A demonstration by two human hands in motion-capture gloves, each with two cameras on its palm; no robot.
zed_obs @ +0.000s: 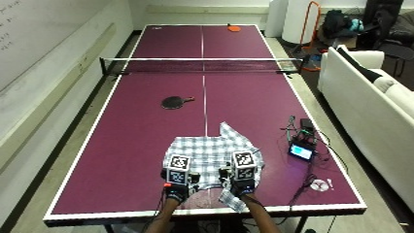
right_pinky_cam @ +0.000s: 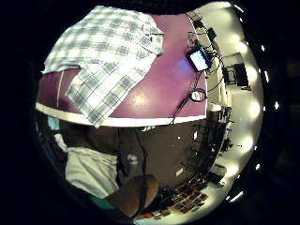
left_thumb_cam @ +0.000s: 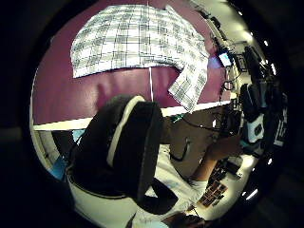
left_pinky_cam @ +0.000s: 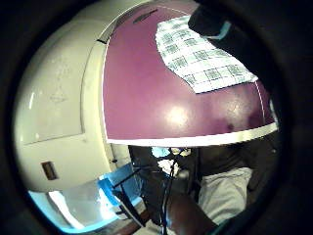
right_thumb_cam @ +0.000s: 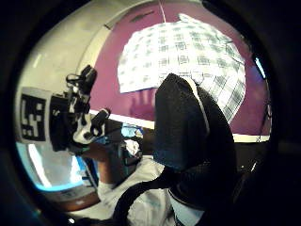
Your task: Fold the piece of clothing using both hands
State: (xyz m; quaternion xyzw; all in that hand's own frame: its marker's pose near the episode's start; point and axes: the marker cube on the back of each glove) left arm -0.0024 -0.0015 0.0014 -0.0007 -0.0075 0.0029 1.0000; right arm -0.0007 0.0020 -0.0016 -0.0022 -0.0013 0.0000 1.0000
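Observation:
A grey-and-white checked shirt lies spread on the purple table-tennis table, close to its near edge, with one corner reaching the white border line. My left hand and right hand hover side by side over the shirt's near hem. The palm views show the shirt lying flat on the table, away from both palms. A gloved finger of the left hand and another of the right stand free, with nothing in them.
A black paddle lies mid-table, in front of the net. An orange paddle sits at the far end. A small lit screen with cables rests by the table's right edge. A white sofa stands to the right.

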